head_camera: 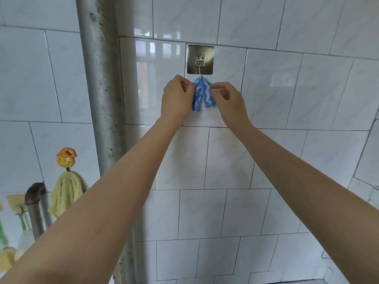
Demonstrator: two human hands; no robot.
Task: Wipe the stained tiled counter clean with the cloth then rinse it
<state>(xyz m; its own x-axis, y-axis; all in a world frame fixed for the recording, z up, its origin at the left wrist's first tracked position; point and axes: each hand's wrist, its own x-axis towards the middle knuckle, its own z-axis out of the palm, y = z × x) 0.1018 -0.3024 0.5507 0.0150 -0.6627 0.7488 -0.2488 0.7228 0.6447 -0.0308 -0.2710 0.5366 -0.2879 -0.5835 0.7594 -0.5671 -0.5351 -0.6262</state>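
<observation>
White glazed wall (287,89), tiled in offset courses, fills the field; the table to be wiped is not in view.

Pipe (100,89): grey, vertical, rough-surfaced, well to the left of the hook.

Yellow cloth (65,193): hangs far below and to the left of the hook, from a smiley peg (66,158).

Left hand (177,97): just below-left of the hook, fingertips pinching the cloth's left fold.

Right hand (229,99): just below-right of the hook, fingertips closed on the cloth's right fold.

Cloth (202,93): blue with white wavy stripes, draped over the wire directly beneath the hook, two tails hanging between the hands. Whether it is being taken down or hung up cannot be told.

Hook (200,59): square metal plate stuck flat to a tile, with a wire loop at its lower edge.

Hazards, as judged: a straight downward tug could catch the cloth on the wire tip, or peel the plate from the tile; lifting up and outward avoids both. A light pinch on a limp cloth may slip and let it fall.

No brand, label or legible writing appears.
</observation>
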